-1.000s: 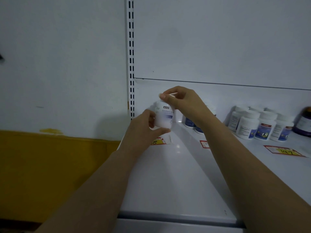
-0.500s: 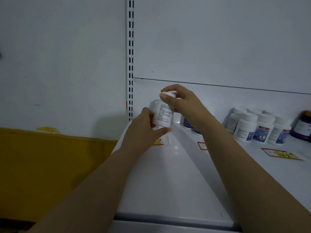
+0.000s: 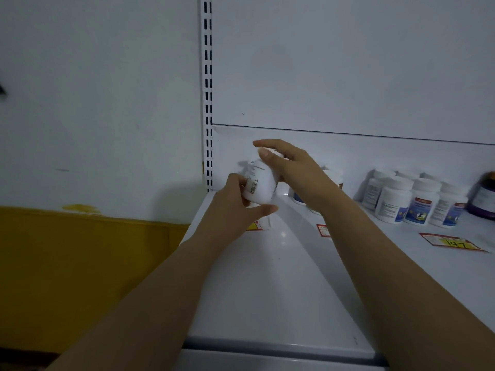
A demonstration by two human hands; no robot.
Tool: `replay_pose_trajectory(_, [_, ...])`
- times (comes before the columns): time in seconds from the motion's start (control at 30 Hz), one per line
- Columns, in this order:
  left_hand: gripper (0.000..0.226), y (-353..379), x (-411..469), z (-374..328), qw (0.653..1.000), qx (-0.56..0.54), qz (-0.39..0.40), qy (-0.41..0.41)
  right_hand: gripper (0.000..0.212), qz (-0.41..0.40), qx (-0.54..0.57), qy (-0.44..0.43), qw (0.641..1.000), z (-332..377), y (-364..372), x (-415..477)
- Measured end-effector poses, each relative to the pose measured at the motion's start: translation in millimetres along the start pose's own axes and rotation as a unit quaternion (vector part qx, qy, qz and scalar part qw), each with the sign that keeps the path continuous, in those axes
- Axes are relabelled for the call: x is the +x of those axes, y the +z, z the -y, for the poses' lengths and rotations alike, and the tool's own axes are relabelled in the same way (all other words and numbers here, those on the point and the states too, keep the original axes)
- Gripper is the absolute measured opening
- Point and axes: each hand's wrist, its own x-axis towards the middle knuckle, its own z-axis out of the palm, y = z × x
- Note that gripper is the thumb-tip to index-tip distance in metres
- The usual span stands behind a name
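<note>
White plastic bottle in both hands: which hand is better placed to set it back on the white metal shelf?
Probably left. The left hand grips the white plastic bottle low, thumb beneath; the right hand only reaches over its top.

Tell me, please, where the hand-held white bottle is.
Head view, left of centre: the white bottle is held between left hand and right hand above the shelf, beside the slotted upright.

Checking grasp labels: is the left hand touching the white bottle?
Touching. The head view shows the left hand gripping the white bottle low down, with its thumb under the base and no gap.
</note>
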Motion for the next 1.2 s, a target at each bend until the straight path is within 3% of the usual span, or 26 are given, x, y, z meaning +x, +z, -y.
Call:
replay_pose_trajectory(0.17, [0.035, 2, 0, -1, 0.997, -0.021, 0.073, -0.026, 0.031, 0.049, 0.076, 0.019, 0.996, -1, -8, 0])
replay_pose_trajectory(0.23, [0.035, 0, 0, -1, 0.998, -0.018, 0.059, -0.027, 0.030, 0.065, 0.089, 0.033, 0.993, -2, -7, 0])
replay_pose_trajectory(0.4, [0.046, -1, -2, -1, 1.000, 0.022, -0.022, -0.006, 0.041, 0.078, 0.003, 0.033, 0.996, -1, -2, -2])
replay_pose_trajectory(0.53, [0.053, 1, 0, -2, 1.000, 0.002, 0.018, -0.018, 0.042, 0.025, 0.030, 0.026, 0.999, -3, -8, 0])
replay_pose_trajectory(0.67, [0.045, 3, 0, -2, 0.996, -0.037, 0.077, -0.018, 0.039, 0.029, 0.080, 0.025, 0.996, -4, -12, -1])
replay_pose_trajectory(0.9, [0.045, -2, 0, 0, 1.000, -0.015, 0.009, -0.023, 0.024, 0.041, 0.066, 0.063, 0.995, -6, -9, -1])
replay_pose_trajectory(1.2, [0.038, 1, 3, 4, 0.998, -0.021, 0.046, -0.027, 0.022, 0.042, 0.068, 0.101, 0.992, -8, -11, 0])
